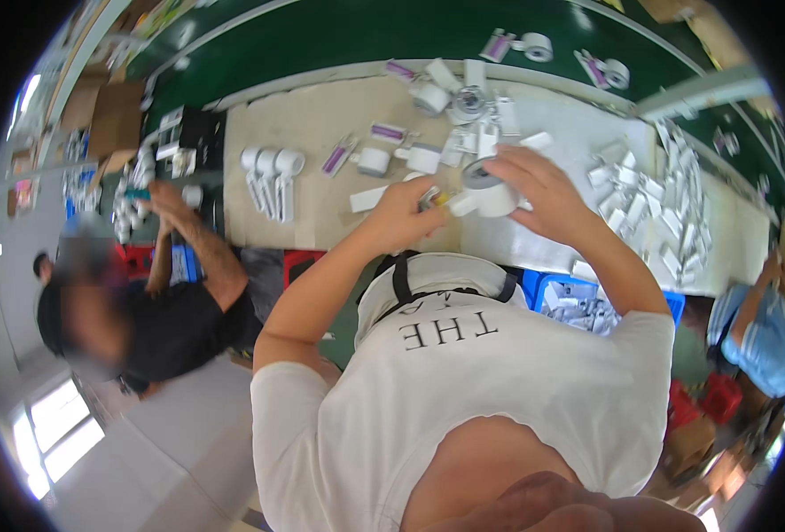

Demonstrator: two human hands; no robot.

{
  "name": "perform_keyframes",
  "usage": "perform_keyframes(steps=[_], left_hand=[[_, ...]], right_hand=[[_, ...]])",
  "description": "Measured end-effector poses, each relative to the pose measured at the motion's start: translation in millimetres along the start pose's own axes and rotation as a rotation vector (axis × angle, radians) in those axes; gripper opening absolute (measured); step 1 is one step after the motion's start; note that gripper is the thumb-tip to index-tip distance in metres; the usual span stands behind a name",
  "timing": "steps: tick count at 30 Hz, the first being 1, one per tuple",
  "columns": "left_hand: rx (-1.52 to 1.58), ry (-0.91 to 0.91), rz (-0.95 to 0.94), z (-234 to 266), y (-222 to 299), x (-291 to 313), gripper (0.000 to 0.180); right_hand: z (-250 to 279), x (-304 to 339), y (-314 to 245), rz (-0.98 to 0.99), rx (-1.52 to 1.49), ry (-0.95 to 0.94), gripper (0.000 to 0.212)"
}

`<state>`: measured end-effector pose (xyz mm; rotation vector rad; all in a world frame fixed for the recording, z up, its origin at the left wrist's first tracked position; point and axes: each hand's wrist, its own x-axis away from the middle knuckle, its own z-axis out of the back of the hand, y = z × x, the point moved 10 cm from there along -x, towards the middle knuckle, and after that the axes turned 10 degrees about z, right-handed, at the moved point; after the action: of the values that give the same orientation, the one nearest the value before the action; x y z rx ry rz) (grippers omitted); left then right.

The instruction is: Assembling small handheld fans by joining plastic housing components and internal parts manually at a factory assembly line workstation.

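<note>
My right hand [547, 197] is closed round a white round-headed device [499, 201] with a grey ring on its top, held just above the table's near edge. My left hand [399, 213] is closed beside it, with the fingertips close to the device's short stem. A small yellow and metallic piece [439, 200] shows at those fingertips; I cannot make out its kind. Just beyond my hands lie similar white devices [423, 158], some with purple-labelled flat parts [388, 133]. A white rectangular piece [368, 199] lies by my left wrist.
A row of white round-headed devices [273, 161] lies to the left. Loose white parts [632, 191] are heaped on the right. Below the table edge stands a blue bin [541, 288] of parts. A co-worker [188, 275] works at the left; another person [760, 332] is at the right.
</note>
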<state>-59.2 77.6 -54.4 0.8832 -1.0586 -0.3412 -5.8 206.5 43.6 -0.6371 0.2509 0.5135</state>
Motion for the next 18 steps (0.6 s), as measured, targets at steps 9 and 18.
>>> perform_keyframes(steps=[9,18], left_hand=[[-0.604,-0.261,-0.098,-53.0,-12.8,3.4,0.031],[0.316,-0.331,0.252,-35.3,-41.9,-11.3,0.019]], right_hand=[[-103.8,42.0,29.4,-0.336,-0.858,-0.394,0.056],[-102.7,69.4,112.5,-0.493,-0.545,0.018,0.028]])
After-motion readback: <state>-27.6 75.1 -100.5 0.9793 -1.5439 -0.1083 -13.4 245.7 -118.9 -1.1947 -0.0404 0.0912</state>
